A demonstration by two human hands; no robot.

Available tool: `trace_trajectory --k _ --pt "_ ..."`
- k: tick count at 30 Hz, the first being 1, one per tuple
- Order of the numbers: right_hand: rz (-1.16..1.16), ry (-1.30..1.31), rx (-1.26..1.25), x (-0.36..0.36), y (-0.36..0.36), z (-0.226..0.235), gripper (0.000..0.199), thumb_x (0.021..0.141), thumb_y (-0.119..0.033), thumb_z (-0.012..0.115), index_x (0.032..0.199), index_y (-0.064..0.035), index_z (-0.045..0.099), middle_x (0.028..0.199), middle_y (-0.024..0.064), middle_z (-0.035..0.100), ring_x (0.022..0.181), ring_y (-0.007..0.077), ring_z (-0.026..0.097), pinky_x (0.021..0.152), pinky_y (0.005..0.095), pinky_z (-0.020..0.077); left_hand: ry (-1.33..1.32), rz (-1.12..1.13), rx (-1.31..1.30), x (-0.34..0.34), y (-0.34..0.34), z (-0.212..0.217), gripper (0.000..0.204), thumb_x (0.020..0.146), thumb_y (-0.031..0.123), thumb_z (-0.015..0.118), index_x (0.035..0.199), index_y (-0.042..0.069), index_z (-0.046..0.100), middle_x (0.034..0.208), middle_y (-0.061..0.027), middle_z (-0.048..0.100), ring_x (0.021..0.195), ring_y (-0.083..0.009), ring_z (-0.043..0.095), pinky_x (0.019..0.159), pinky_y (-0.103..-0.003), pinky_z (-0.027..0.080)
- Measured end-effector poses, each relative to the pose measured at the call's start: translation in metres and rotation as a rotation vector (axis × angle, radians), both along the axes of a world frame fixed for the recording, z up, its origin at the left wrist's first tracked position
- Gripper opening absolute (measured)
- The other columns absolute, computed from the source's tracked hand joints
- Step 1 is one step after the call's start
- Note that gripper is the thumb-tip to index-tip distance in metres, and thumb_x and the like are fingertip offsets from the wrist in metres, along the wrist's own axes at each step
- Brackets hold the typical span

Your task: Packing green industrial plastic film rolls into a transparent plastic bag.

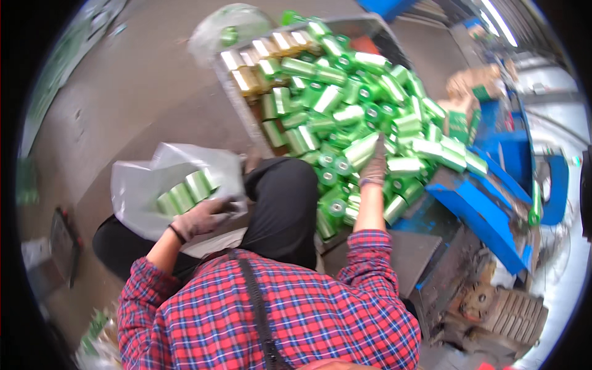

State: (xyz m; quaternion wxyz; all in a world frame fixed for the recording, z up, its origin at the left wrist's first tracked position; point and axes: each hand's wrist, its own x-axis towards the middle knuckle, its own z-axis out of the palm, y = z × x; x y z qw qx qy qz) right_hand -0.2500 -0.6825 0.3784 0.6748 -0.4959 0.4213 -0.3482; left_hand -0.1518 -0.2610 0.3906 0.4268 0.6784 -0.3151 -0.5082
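Note:
My left hand (200,219), in a grey work glove, grips the rim of a clear plastic bag (142,185) that rests on my lap. Inside the bag lie several green tape rolls (185,192). My right hand (374,161), also gloved, reaches forward into a big heap of green rolls (345,92) and closes on one pale green roll (359,148) at the heap's near side. The heap fills a metal tray (237,105) in front of me.
A few gold-coloured rolls (246,77) lie at the tray's far left. Another clear bag (225,28) sits behind the tray. A blue machine (487,209) stands at my right, with cardboard boxes (472,83) beyond it. Bare concrete floor (123,98) lies to the left.

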Motion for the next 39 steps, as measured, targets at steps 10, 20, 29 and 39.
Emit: trace_trajectory --k 10,20,29,39 --pt "1.620 0.474 0.208 0.153 0.308 0.105 0.072 0.072 -0.053 0.064 0.115 0.0030 0.049 0.096 0.0172 0.059 0.087 0.0208 0.060 0.077 0.0314 0.0497 -0.575 0.702 1.102 0.092 0.154 0.051 0.079 0.071 0.034 0.066 0.135 0.010 0.026 0.101 -0.0214 0.060 0.097 -0.0347 0.058 0.085 -0.041 0.045" --pt "1.270 1.217 -0.747 0.163 0.427 -0.174 0.099 0.064 -0.056 0.066 0.129 0.0075 0.027 0.126 0.0271 0.043 0.114 0.0336 0.047 0.096 0.0360 0.0381 -0.752 0.654 0.765 0.075 0.160 0.043 0.051 0.075 0.014 0.056 0.125 0.013 0.044 0.076 -0.0177 0.062 0.075 -0.0358 0.060 0.071 -0.043 0.048" --pt "1.908 1.203 -1.910 0.161 0.319 -0.012 0.083 0.065 -0.033 0.064 0.133 -0.0009 0.029 0.132 0.0253 0.037 0.117 0.0375 0.045 0.095 0.0498 0.0373 -1.061 0.011 0.370 0.039 0.114 0.014 0.019 0.071 0.017 0.054 0.083 0.007 0.065 0.066 -0.0104 0.061 0.066 -0.0246 0.061 0.066 -0.040 0.048" --pt "1.186 1.056 -2.032 0.141 0.265 0.096 0.095 0.064 -0.047 0.070 0.139 -0.0130 0.022 0.139 0.0151 0.031 0.130 0.0281 0.027 0.102 0.0500 0.0239 -0.987 -0.566 1.054 0.052 0.130 0.059 0.096 0.061 0.047 0.069 0.135 0.003 0.028 0.141 -0.0194 0.026 0.133 -0.0330 0.018 0.109 -0.043 0.008"
